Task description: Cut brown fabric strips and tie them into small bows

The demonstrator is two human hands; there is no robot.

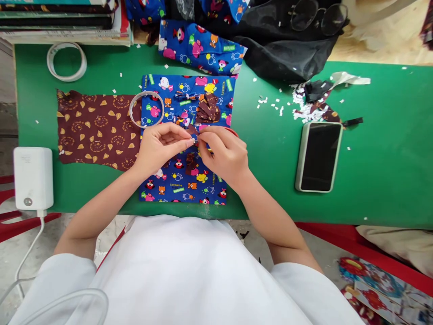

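Over the middle of a blue cartoon-print cloth (158,183), my left hand (158,146) and my right hand (223,151) meet at the fingertips. The left thumb and index finger pinch a tiny whitish and dark bit that I cannot make out. Closed fingers of my right hand hold a small brown fabric piece (192,129), which shows between the hands. Something red (232,132) peeks out behind the right hand, mostly hidden. Folded brown scraps (208,108) lie on the blue cloth above the hands, and another brown scrap (190,163) lies below. A tape roll (131,110) overlaps the cloth's left edge.
Brown leaf-print fabric (98,128) lies left on the green table (270,180). Another tape roll (50,63), a white power bank (33,178) and stacked books (67,35) are farther left. A phone (320,158), paper bits (307,106) and a black bag (284,49) with glasses (304,16) lie right.
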